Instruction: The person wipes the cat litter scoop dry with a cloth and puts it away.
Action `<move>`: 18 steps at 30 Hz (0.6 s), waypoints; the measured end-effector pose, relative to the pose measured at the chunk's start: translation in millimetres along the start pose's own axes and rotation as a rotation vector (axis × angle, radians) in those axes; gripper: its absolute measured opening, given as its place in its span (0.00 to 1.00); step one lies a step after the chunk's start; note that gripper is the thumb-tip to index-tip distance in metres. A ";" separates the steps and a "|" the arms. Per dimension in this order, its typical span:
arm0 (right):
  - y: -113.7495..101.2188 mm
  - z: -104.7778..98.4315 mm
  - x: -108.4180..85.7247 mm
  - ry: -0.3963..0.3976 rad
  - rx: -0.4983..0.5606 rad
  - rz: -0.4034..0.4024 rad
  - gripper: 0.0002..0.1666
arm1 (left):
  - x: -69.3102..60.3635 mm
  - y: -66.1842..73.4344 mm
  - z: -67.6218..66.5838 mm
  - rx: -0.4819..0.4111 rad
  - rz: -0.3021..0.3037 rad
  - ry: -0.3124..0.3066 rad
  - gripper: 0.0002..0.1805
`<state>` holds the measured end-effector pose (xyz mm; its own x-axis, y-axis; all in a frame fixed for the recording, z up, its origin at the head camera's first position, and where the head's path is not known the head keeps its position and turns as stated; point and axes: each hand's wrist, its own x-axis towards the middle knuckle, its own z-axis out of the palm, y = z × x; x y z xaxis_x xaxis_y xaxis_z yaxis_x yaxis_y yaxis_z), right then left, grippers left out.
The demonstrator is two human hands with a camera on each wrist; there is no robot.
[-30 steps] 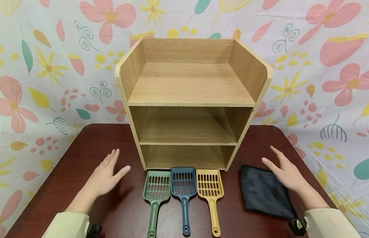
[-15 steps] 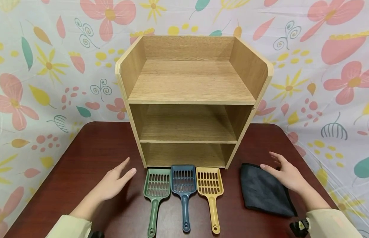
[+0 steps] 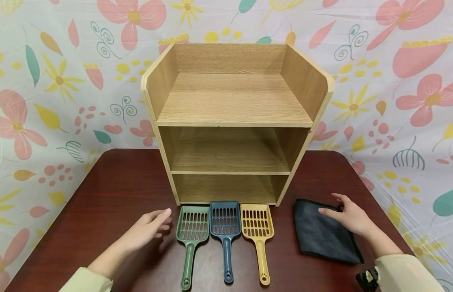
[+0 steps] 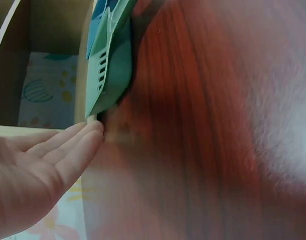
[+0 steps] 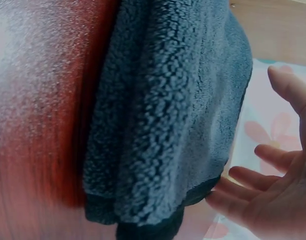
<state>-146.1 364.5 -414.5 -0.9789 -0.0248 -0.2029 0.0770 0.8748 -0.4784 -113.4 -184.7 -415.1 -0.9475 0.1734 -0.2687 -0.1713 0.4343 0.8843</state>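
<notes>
Green scoop (image 3: 193, 232) lies before the wooden shelf (image 3: 233, 101), handle (image 3: 187, 265) foremost, presumably for easy grasping; left hand (image 3: 147, 229) beside it, right hand (image 3: 352, 218) near dark cloth (image 3: 319, 237), both empty, fingers relaxed.

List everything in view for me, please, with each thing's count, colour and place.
shelf unit: 1, light wood, behind the scoops
green scoop: 1, green, left end of the row
blue scoop: 1, blue, middle of the row
yellow scoop: 1, yellow, right end of the row
cloth: 1, dark blue-grey, right of the scoops
table: 1, dark reddish brown, underneath
backdrop: 1, white with colourful plant patterns, behind the table
sleeves: 2, pale, lower corners
wrist device: 1 visible, black, right wrist
left grip: 1, bare, left of the green scoop
right grip: 1, bare, at the cloth's right side, contact unclear
</notes>
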 end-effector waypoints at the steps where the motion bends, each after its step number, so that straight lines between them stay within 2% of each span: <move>1: 1.0 0.4 0.1 -0.001 -0.005 0.004 0.55 | -0.7 -0.1 1.2 -0.031 -0.018 -0.015 0.36; 6: 4.9 2.1 -0.1 -0.001 -0.038 0.041 0.58 | -3.8 -3.8 6.2 -0.129 -0.111 -0.110 0.41; 12: 9.5 2.8 0.4 -0.031 -0.049 0.122 0.62 | -7.8 -9.5 11.4 -0.237 -0.210 -0.220 0.44; 18: 12.7 3.9 1.5 -0.024 0.005 0.195 0.64 | -9.3 -14.4 18.8 -0.355 -0.256 -0.323 0.44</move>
<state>-145.8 373.6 -424.3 -0.9404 0.1335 -0.3126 0.2659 0.8617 -0.4321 -97.1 -176.0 -432.6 -0.7423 0.3882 -0.5461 -0.5190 0.1825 0.8351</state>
